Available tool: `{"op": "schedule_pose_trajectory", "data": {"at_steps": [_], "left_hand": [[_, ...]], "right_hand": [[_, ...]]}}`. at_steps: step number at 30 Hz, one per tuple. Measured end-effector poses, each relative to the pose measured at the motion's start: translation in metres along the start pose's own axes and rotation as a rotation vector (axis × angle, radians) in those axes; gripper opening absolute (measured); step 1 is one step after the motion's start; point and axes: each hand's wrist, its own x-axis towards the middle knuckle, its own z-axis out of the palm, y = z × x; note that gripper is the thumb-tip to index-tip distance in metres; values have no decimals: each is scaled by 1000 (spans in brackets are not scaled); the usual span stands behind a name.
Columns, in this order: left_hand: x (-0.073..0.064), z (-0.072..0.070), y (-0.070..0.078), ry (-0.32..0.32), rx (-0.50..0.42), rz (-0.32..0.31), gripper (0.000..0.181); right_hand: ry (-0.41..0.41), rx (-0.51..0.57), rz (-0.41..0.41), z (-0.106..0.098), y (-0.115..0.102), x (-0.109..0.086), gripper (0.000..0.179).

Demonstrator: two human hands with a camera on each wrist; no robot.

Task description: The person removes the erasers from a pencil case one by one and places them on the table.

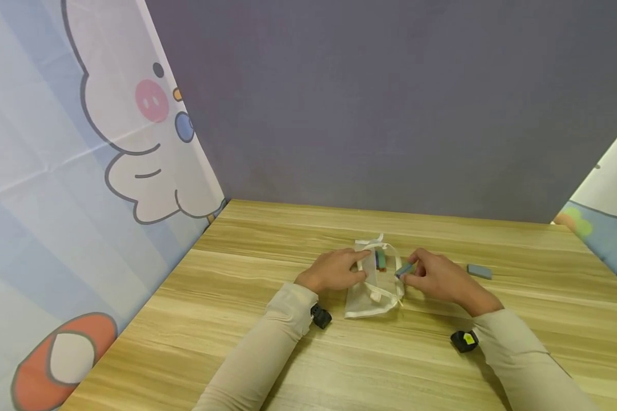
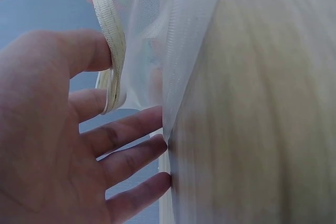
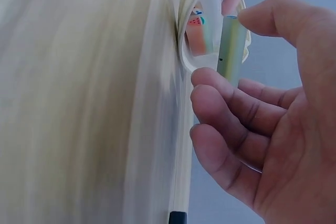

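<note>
A white mesh bag [image 1: 359, 302] lies on the table with its mouth held apart. My left hand [image 1: 336, 269] grips the bag's rim, the thumb and a finger on the edge band [image 2: 113, 40] in the left wrist view. Between the thumb and fingers of my right hand [image 1: 437, 277] is a small green block [image 3: 231, 51], right at the bag's mouth. Inside the bag are small blocks [image 1: 381, 260]; one block [image 3: 198, 38] is orange-pink and green with a watermelon print. To the right of my right hand lies a blue-grey block [image 1: 480, 272].
The wood-grain table [image 1: 267, 234] runs back to a dark grey wall [image 1: 370, 114]. A cartoon-printed cloth [image 1: 56, 171] borders the left side, and another printed cloth [image 1: 612, 217] the right. Black wrist devices sit by both sleeves.
</note>
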Motion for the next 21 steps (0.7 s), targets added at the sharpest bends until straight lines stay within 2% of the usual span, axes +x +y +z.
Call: {"op": "schedule_pose_trajectory", "data": {"at_steps": [8,16,21], "left_hand": [[-2,1,-1,4,-15,-22,59],[-1,2,-1,11,-29,-13,60],[1,2,0,18,-57,-17,59]], "right_hand": [[12,12,19,-1,5,-1,47],[24,89,46,-7,7,-6,47],[40,93,60,-14,11,-10,47]]}}
